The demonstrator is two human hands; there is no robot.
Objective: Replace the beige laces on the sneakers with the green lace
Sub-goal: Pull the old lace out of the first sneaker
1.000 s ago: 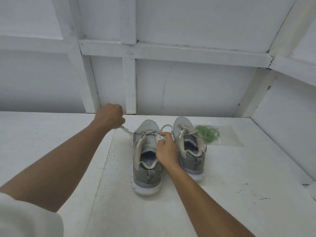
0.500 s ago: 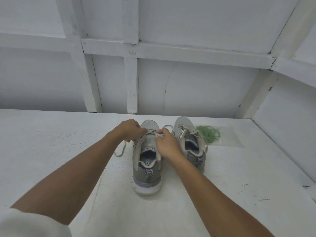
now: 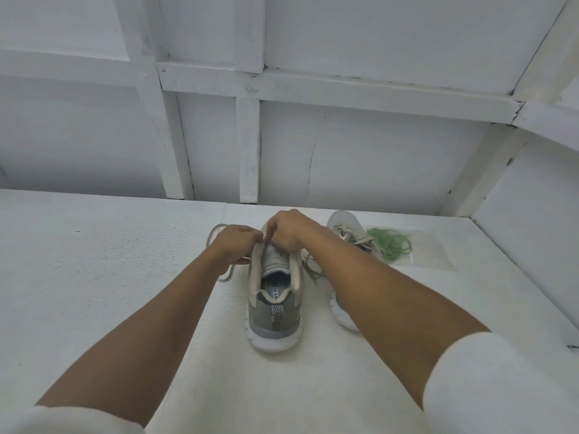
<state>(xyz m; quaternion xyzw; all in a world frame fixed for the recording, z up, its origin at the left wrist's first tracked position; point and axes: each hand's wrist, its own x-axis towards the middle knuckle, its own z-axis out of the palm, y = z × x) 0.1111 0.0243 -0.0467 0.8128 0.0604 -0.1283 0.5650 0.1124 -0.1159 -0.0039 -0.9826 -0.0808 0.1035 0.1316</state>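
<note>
Beige lace (image 3: 210, 234) is pinched in our curled left hand (image 3: 233, 242) and right hand (image 3: 289, 230), meeting over the upper eyelets of the near sneaker (image 3: 275, 308), toe pointing away from us, while the green lace (image 3: 390, 245) lies coiled on the desk (image 3: 94, 277) beyond the second sneaker (image 3: 344, 227), nearer our right.

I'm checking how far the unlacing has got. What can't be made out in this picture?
Head view only:
- Eyelets of the centre sneaker: covered by the left hand and right hand, which pinch the beige lace there; the rows left threaded cannot be counted.
- The other sneaker: its middle and heel side are behind the right forearm.
- The green lace: a small tangle; ends and count unclear.
</note>
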